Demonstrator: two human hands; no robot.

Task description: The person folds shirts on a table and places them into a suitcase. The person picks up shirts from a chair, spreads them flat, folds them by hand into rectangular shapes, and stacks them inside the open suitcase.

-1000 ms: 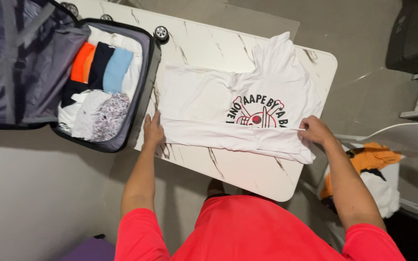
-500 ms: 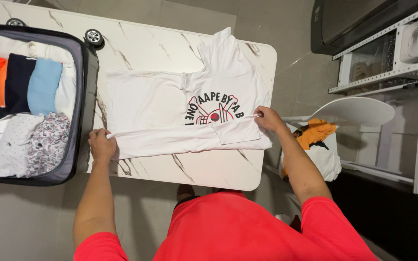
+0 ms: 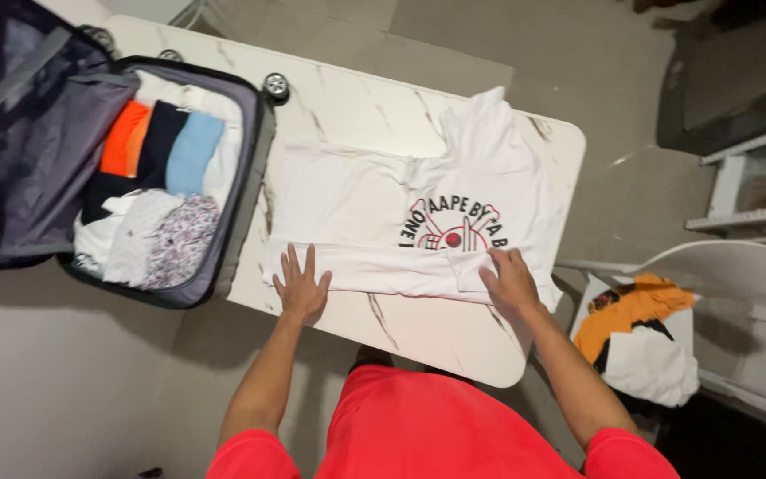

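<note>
— Red cloth fills the near edge of the view: it is the person's shirt, and both bare arms go forward from it. What do the hands do?

— The left hand lies flat, palm down, with the fingers spread wide. It presses on the left end of the folded strip of a white T-shirt. The right hand also lies flat on the right end of the same strip, its fingers straight and close together. Neither hand pinches or holds anything.

— Where is this T-shirt?

— It is spread on a white tabletop with marble veins. The near edge of the T-shirt is folded over toward the middle, and a round print in black and red shows just beyond the right hand. One part of the cloth sticks out toward the far edge of the tabletop.

— And beside it?

— On the left an open suitcase rests partly on the tabletop, touching the T-shirt or just beside it; which of the two cannot be told. Inside are rolled clothes in orange, dark and light blue, and patterned pieces nearer. One wheel shows at its far corner. On the right, lower than the tabletop, a white chair carries orange and white clothing. Beyond lies a grey tiled floor.
</note>
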